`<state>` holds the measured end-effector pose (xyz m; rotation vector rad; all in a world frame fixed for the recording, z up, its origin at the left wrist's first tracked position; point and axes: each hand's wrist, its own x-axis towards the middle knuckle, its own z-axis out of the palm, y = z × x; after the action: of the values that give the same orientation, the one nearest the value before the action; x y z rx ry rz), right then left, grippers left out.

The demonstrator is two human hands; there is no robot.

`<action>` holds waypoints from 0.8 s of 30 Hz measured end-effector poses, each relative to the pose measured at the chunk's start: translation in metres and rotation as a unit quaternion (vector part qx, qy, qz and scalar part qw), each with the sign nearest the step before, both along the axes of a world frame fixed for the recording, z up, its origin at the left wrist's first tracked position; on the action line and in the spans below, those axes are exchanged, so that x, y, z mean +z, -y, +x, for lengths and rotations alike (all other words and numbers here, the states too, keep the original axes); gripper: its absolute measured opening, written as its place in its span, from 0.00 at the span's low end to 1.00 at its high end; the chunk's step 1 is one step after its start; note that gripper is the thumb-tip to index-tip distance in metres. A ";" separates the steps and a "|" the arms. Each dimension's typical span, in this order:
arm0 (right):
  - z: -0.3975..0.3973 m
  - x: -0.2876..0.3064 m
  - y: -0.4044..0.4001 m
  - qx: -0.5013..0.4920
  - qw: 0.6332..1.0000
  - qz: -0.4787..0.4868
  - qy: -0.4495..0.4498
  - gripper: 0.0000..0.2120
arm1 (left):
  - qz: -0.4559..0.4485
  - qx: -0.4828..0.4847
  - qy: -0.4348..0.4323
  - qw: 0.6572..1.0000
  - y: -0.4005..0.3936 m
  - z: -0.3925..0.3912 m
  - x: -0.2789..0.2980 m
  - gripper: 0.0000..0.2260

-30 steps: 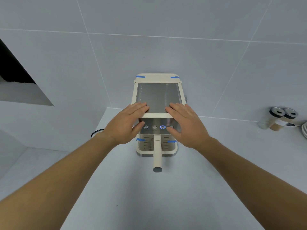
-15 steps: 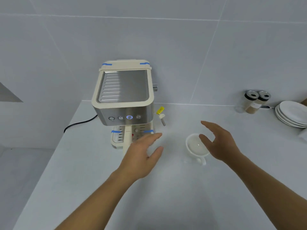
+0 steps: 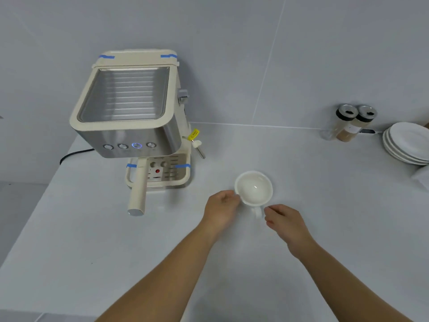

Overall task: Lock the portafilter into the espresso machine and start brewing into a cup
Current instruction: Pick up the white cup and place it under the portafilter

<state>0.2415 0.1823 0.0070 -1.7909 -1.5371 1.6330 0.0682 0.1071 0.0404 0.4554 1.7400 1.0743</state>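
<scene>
A cream and steel espresso machine stands at the back left of the white counter, one button glowing blue. The portafilter sits in the group head, its cream handle pointing toward me over the drip tray. An empty white cup stands on the counter to the right of the machine, handle toward me. My left hand is curled against the cup's left rim, thumb and fingers pinching it. My right hand hovers just right of the cup's handle with its fingers apart, holding nothing.
A steam wand with a yellow tag sticks out on the machine's right side. Two spice jars and a stack of white plates sit at the back right. A black power cord trails left of the machine. The counter's left edge drops off.
Both hands left the top of the machine and came down to the right, to the cup. My view swung right, so the cup, jars and plates came into sight.
</scene>
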 end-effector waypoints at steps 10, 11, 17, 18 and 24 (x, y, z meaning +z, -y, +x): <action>-0.006 -0.014 0.001 -0.002 0.989 -0.104 -0.105 0.08 | -0.029 0.030 -0.013 0.999 -0.021 0.011 -0.018 0.10; -0.006 -0.014 0.000 0.002 0.989 -0.104 -0.107 0.08 | -0.026 0.032 -0.011 0.999 -0.021 0.012 -0.019 0.10; -0.006 -0.015 0.000 0.012 0.990 -0.084 -0.117 0.08 | -0.020 0.045 0.005 0.999 -0.022 0.014 -0.021 0.09; -0.007 -0.014 -0.001 0.009 0.990 -0.080 -0.118 0.08 | -0.017 0.049 0.005 0.999 -0.022 0.015 -0.021 0.08; -0.011 -0.011 -0.004 0.042 0.993 -0.039 -0.101 0.08 | 0.013 0.106 0.040 0.993 -0.009 0.016 -0.022 0.09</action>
<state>0.2308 0.1861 -0.0037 -1.5597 -1.4949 1.8755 0.0837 0.1162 0.0185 0.2424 1.7320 1.2501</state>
